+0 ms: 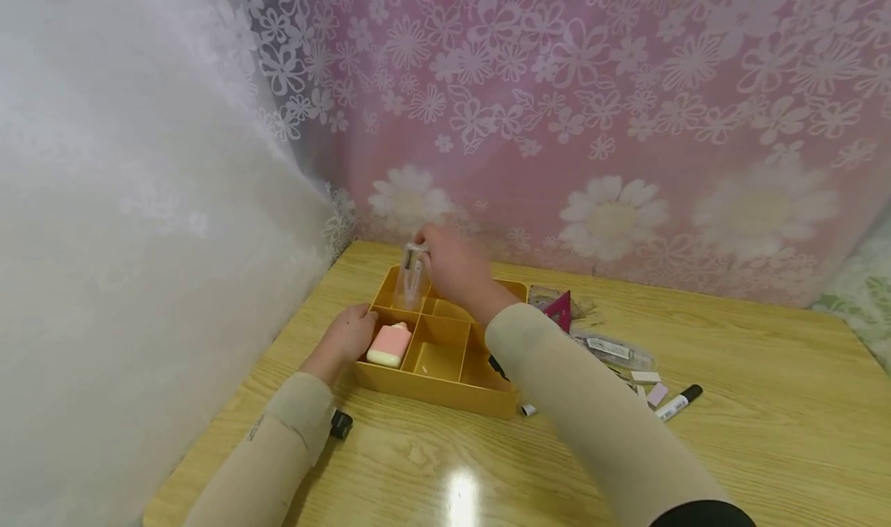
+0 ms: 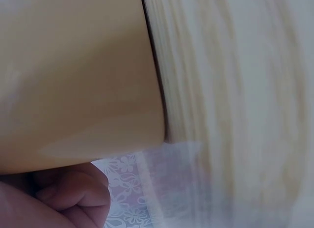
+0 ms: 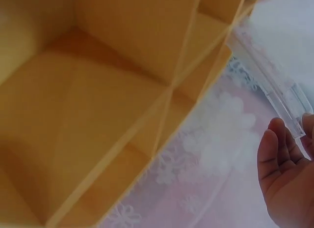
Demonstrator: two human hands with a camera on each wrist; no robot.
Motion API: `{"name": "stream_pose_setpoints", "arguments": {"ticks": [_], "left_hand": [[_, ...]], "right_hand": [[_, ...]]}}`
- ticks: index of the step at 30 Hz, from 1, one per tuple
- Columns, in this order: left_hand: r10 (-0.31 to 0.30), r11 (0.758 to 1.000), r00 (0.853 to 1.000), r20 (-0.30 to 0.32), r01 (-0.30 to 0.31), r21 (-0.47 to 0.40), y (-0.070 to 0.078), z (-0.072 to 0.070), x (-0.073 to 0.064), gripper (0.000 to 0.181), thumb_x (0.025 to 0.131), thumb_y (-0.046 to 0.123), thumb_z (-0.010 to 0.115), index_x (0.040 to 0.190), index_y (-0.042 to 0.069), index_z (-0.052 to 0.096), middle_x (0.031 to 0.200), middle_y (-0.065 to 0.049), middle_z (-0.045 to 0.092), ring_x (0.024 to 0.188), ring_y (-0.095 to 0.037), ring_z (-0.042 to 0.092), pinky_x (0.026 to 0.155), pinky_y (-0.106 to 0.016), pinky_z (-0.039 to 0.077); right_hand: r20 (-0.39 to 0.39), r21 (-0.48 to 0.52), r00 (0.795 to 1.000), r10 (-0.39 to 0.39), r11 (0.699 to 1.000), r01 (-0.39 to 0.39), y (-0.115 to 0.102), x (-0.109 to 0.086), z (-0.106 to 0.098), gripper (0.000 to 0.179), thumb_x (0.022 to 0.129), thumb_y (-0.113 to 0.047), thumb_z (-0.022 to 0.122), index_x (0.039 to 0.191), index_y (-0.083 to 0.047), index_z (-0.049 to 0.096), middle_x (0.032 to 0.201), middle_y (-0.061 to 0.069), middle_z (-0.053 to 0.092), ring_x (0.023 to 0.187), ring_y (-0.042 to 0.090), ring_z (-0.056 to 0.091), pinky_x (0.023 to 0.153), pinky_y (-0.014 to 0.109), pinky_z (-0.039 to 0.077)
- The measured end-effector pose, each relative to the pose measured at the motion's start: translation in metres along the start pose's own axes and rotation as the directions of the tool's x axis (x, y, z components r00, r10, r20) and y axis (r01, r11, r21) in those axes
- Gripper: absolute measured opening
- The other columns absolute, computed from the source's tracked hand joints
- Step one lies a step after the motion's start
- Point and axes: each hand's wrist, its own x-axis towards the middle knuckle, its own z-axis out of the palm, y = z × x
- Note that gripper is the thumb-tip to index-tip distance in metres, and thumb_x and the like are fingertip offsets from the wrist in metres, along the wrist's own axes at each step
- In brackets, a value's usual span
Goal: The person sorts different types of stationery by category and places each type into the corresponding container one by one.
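Note:
A yellow divided box point(image 1: 437, 395) stands on the table, with a pink-and-cream bottle point(image 1: 390, 346) in its front left compartment. My left hand point(image 1: 350, 333) grips the box's left wall near the rim; in the left wrist view its curled fingers point(image 2: 81, 193) show beside the wall. Over the back left compartment, my right hand point(image 1: 455, 264) holds a clear plastic case point(image 1: 412, 276) upright by its top end. The case's lower end overlaps that compartment in the head view. From the right wrist, the clear case point(image 3: 274, 85) appears pinched between thumb and fingers.
Right of the box lie a magenta triangular piece point(image 1: 559, 310), a clear pouch point(image 1: 616, 350), small white and lilac blocks point(image 1: 657, 394) and a black-capped marker point(image 1: 678, 403). A small black object point(image 1: 341, 424) is by the left sleeve. Floral curtains hang behind and at left.

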Motion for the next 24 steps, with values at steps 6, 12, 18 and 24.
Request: {"name": "stream_pose_setpoints", "arguments": {"ticks": [6, 12, 18, 24], "left_hand": [[0.021, 0.999, 1.000, -0.010, -0.021, 0.024, 0.000, 0.000, 0.000, 0.049, 0.111, 0.028, 0.031, 0.148, 0.002, 0.049, 0.147, -0.020, 0.051, 0.137, -0.039, 0.045, 0.111, -0.058, 0.035], [0.016, 1.000, 1.000, -0.002, -0.016, 0.004, 0.001, 0.001, -0.002, 0.049, 0.111, 0.028, 0.031, 0.148, 0.002, 0.049, 0.148, -0.020, 0.050, 0.138, -0.039, 0.043, 0.112, -0.058, 0.034], [0.029, 0.999, 0.999, -0.015, -0.028, 0.031, 0.003, 0.001, -0.003, 0.048, 0.110, 0.028, 0.032, 0.146, 0.002, 0.051, 0.146, -0.020, 0.052, 0.136, -0.040, 0.045, 0.111, -0.058, 0.035], [0.015, 1.000, 1.000, -0.009, -0.015, 0.017, 0.003, 0.000, -0.003, 0.048, 0.111, 0.029, 0.031, 0.145, 0.003, 0.052, 0.143, -0.019, 0.054, 0.134, -0.038, 0.048, 0.110, -0.058, 0.037]], "right_hand": [[0.051, -0.041, 0.999, 0.020, 0.999, -0.018, -0.003, -0.003, 0.019, 0.024, 0.109, -0.028, 0.048, 0.130, -0.021, 0.055, 0.127, 0.004, 0.057, 0.083, 0.017, 0.057, 0.058, 0.032, 0.049], [0.125, -0.071, 0.990, 0.066, 0.996, -0.057, 0.000, -0.005, 0.029, 0.026, 0.109, -0.025, 0.045, 0.133, -0.023, 0.055, 0.135, 0.006, 0.055, 0.075, 0.018, 0.058, 0.054, 0.031, 0.048], [0.167, -0.099, 0.981, 0.100, 0.991, -0.084, 0.002, -0.002, 0.028, 0.040, 0.108, -0.019, 0.043, 0.146, -0.027, 0.050, 0.144, 0.004, 0.051, 0.064, 0.019, 0.054, 0.044, 0.029, 0.042], [0.188, -0.139, 0.978, 0.089, 0.988, -0.063, 0.007, -0.003, 0.022, 0.047, 0.107, -0.019, 0.046, 0.153, -0.027, 0.045, 0.154, 0.004, 0.045, 0.092, 0.021, 0.063, 0.046, 0.030, 0.041]]}}
